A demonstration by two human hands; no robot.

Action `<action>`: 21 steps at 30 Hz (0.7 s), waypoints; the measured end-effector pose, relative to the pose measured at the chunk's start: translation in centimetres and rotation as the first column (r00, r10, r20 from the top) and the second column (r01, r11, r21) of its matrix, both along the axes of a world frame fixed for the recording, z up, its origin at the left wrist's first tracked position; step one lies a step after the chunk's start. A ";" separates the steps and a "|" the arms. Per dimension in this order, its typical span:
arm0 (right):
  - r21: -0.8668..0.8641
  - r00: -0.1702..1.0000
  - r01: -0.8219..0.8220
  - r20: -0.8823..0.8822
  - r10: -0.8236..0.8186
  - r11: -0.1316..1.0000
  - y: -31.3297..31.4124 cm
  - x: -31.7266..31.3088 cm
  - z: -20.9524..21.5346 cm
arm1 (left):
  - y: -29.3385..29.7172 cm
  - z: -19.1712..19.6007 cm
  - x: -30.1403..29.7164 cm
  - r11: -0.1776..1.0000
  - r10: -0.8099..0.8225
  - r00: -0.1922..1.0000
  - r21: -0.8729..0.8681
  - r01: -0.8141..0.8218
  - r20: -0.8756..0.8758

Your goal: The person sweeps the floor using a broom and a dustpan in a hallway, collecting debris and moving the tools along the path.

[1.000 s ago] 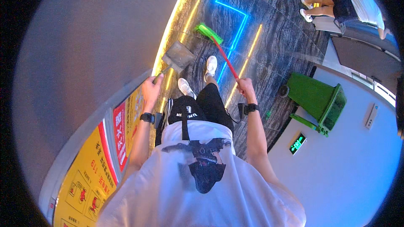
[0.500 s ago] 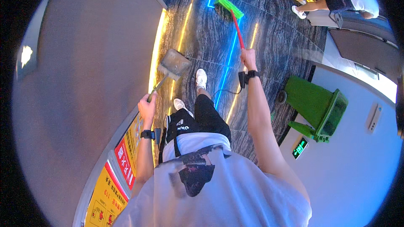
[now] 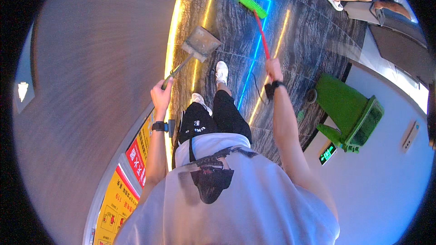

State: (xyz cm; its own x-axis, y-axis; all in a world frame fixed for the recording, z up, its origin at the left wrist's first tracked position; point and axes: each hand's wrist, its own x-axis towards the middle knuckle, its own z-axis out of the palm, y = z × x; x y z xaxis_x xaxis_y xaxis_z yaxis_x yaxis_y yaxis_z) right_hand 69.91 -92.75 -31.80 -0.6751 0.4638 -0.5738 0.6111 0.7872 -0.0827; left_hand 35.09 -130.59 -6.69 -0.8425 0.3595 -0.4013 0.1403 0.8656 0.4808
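My right hand (image 3: 274,69) held the broom (image 3: 257,20), its long stick pointing away to the green brush ahead. My left hand (image 3: 161,95) held the dustpan (image 3: 200,43), left of the broom.

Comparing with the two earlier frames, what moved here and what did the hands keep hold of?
The right hand has pushed the green broom further out ahead, its arm stretching straighter. The left hand has raised the grey dustpan slightly forward. Both hands stayed closed on their handles; the green bin stayed against the wall.
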 end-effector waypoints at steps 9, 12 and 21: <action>-0.386 0.455 0.862 0.301 -0.838 0.329 -12.7 6.9 15.8 | 0.7 0.9 1.7 0.999 -0.023 0.999 0.021 0.023 -0.041; -0.432 0.398 0.865 0.279 -0.874 0.256 -11.2 7.1 20.4 | -0.7 0.1 1.3 0.997 -0.071 0.996 0.006 0.072 -0.048; -0.424 0.464 0.820 0.104 -0.880 0.383 -10.1 5.1 19.5 | -7.9 2.6 3.0 0.999 -0.027 1.000 -0.035 0.027 -0.014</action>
